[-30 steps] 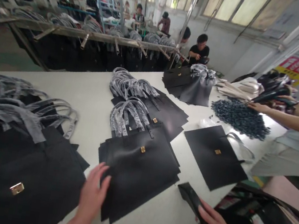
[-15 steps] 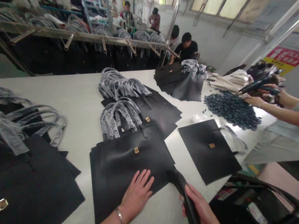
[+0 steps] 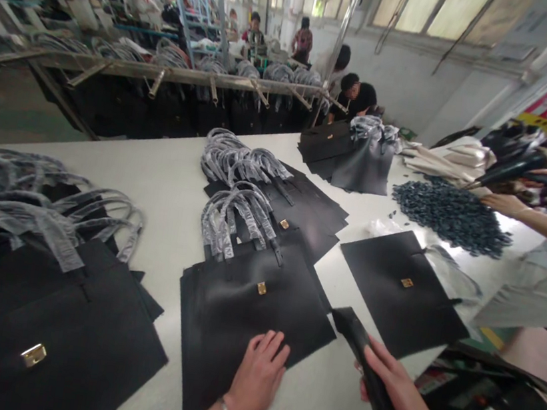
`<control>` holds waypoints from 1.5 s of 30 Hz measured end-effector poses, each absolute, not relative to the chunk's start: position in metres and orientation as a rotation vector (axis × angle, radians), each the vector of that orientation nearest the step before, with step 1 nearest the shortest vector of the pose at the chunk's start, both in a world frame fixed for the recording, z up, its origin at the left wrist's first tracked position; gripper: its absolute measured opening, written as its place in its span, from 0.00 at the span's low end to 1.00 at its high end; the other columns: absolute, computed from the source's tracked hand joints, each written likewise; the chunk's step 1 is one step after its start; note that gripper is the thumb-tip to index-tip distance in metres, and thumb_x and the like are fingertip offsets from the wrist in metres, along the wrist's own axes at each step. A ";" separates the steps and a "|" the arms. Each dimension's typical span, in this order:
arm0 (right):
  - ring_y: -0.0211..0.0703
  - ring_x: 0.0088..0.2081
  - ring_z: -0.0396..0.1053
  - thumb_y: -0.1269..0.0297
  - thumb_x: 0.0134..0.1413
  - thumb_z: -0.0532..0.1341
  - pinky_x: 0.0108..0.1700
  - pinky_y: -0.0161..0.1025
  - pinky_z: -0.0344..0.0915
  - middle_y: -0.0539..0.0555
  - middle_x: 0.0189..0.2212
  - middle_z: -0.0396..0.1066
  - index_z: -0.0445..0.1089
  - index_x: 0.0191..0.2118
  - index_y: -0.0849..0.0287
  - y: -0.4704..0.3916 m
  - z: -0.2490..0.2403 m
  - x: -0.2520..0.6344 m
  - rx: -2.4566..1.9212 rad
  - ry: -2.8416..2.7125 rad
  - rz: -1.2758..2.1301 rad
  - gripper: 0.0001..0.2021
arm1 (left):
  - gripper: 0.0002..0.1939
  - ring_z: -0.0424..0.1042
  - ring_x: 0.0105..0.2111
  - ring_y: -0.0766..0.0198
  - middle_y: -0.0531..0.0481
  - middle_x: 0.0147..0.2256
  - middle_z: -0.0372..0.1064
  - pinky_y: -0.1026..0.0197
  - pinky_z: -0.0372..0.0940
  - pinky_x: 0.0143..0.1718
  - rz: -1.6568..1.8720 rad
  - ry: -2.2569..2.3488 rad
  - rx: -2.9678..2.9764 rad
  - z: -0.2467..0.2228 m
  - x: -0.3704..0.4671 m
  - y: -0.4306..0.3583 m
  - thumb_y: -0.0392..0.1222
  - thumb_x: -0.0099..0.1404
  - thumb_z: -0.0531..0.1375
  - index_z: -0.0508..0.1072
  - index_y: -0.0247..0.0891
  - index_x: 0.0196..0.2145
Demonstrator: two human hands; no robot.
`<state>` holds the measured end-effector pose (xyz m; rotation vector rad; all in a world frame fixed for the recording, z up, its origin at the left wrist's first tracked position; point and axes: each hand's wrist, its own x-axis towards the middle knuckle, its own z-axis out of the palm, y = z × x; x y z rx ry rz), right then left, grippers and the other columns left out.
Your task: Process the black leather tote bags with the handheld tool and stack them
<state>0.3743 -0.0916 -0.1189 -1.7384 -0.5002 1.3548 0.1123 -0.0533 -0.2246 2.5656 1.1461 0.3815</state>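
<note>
Black panels [image 3: 216,332] in a stack lie on the table [image 3: 165,184], gold clasp [image 3: 261,289] uppermost, beneath my left hand [image 3: 258,378] and left of my right. Left grip: fingers slightly spread, resting on the near edge, grasping nothing. Right hand [image 3: 393,385]: fingers wrapped around a dark handheld tool [image 3: 375,373], its tip near the right corner; contact cannot be told. Step, as judged: steadying the stack beside the tool. Next move calls for light, flat pressure and a controlled tip.

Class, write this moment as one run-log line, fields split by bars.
left hand: open on stacked black panels | right hand: gripping black handheld tool | farther right: lone black panel, gold clasp
</note>
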 end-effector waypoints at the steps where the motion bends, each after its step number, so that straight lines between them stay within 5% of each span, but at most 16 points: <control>1: 0.36 0.17 0.67 0.50 0.52 0.63 0.19 0.33 0.63 0.46 0.24 0.69 0.56 0.61 0.57 -0.094 -0.115 0.372 -1.749 -0.533 1.378 0.34 | 0.17 0.59 0.58 0.53 0.47 0.58 0.62 0.49 0.57 0.55 0.388 1.138 2.574 -0.229 0.110 -0.062 0.41 0.69 0.53 0.67 0.45 0.55; 4: 0.36 0.16 0.67 0.49 0.52 0.62 0.19 0.33 0.63 0.46 0.24 0.69 0.55 0.63 0.57 -0.089 -0.109 0.363 -1.803 -0.605 1.439 0.35 | 0.18 0.64 0.54 0.51 0.46 0.56 0.64 0.51 0.63 0.50 0.401 1.014 2.619 -0.244 0.103 -0.092 0.48 0.67 0.56 0.68 0.45 0.54; 8: 0.35 0.15 0.66 0.48 0.53 0.61 0.18 0.33 0.61 0.45 0.24 0.68 0.55 0.63 0.56 -0.069 -0.108 0.352 -1.808 -0.733 1.538 0.35 | 0.17 0.72 0.43 0.60 0.48 0.47 0.72 0.62 0.68 0.42 0.408 0.762 2.562 -0.245 0.094 -0.109 0.52 0.65 0.57 0.72 0.43 0.48; 12: 0.34 0.15 0.65 0.48 0.54 0.60 0.17 0.31 0.60 0.45 0.24 0.69 0.54 0.64 0.56 -0.057 -0.113 0.345 -1.778 -0.773 1.646 0.35 | 0.20 0.59 0.59 0.56 0.48 0.60 0.59 0.51 0.56 0.60 0.419 0.982 2.544 -0.221 0.087 -0.083 0.44 0.69 0.53 0.64 0.45 0.57; 17: 0.34 0.14 0.66 0.48 0.56 0.58 0.15 0.31 0.62 0.45 0.23 0.69 0.52 0.65 0.56 -0.066 -0.119 0.343 -1.776 -0.731 1.784 0.34 | 0.23 0.48 0.64 0.55 0.48 0.64 0.51 0.44 0.48 0.63 0.320 0.987 2.637 -0.211 0.084 -0.058 0.43 0.69 0.53 0.59 0.47 0.61; 32: 0.35 0.12 0.66 0.53 0.59 0.56 0.12 0.28 0.61 0.47 0.22 0.69 0.53 0.64 0.58 -0.049 -0.122 0.324 -1.822 -0.621 1.790 0.29 | 0.23 0.48 0.64 0.55 0.48 0.64 0.50 0.44 0.47 0.63 0.297 1.013 2.643 -0.212 0.089 -0.062 0.42 0.69 0.53 0.60 0.46 0.60; 40: 0.35 0.16 0.67 0.55 0.59 0.57 0.16 0.31 0.65 0.46 0.22 0.67 0.58 0.59 0.57 -0.026 -0.116 0.350 -1.819 -0.635 1.413 0.24 | 0.22 0.49 0.64 0.55 0.49 0.65 0.50 0.44 0.48 0.63 0.299 1.031 2.651 -0.217 0.089 -0.062 0.42 0.69 0.52 0.60 0.47 0.60; 45: 0.37 0.13 0.66 0.52 0.55 0.61 0.13 0.32 0.63 0.47 0.21 0.69 0.61 0.55 0.57 -0.054 -0.126 0.378 -1.819 -0.581 1.591 0.25 | 0.21 0.47 0.65 0.57 0.50 0.65 0.50 0.46 0.47 0.63 0.323 1.038 2.693 -0.217 0.090 -0.062 0.43 0.70 0.52 0.61 0.47 0.60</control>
